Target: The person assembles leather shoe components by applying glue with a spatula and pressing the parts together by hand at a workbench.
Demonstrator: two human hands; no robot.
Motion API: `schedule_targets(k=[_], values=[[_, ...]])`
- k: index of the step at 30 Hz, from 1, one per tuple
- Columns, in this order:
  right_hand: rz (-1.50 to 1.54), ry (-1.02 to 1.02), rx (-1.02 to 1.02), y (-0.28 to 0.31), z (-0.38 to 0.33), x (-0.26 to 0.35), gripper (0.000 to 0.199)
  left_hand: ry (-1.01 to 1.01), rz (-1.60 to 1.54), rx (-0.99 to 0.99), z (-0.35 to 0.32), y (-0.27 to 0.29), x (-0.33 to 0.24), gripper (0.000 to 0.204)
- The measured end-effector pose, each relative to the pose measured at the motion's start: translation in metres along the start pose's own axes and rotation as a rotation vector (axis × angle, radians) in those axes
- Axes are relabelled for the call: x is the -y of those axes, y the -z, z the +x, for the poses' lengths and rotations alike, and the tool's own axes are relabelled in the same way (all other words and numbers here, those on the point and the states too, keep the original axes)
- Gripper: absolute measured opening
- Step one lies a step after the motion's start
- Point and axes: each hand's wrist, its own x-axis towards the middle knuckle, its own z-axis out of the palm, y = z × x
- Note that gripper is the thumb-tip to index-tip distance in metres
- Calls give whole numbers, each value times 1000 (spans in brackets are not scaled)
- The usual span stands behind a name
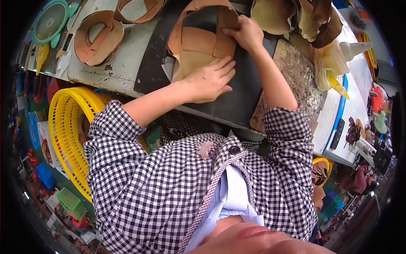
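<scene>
A tan leather piece point(198, 39), bent into a loop like a shoe upper with a paler lining, lies on a black work board point(153, 59) in front of me. My left hand point(209, 80) rests flat on its near, pale part, fingers stretched out and close together. At the loop's right side, my right hand point(248, 34) pinches the leather edge, thumb on the inner side; some of its fingers are hidden behind the leather. A white scrap point(168, 67) shows beneath the left edge of the piece.
Similar leather loops point(81, 47) lie at the left, more leather pieces point(275, 17) at the far right. A glue-stained container point(332, 61) with a yellow brush point(338, 86) stands beside a worn wooden board point(292, 70). A yellow basket point(63, 127) stands below the table's left edge.
</scene>
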Motion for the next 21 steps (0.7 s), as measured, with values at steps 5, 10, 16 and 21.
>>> schedule_targets(k=[5,10,16,21], values=[[-116,54,312,40,1,-21,34,-35,-757,-374,-20,38,-1,19],[109,533,-294,34,-66,56,47,12,333,-483,-10,35,62,19],[660,379,383,16,-107,27,73,205,514,-391,-31,10,107,32],[-21,574,477,30,-122,58,113,240,542,-404,-35,4,111,33]])
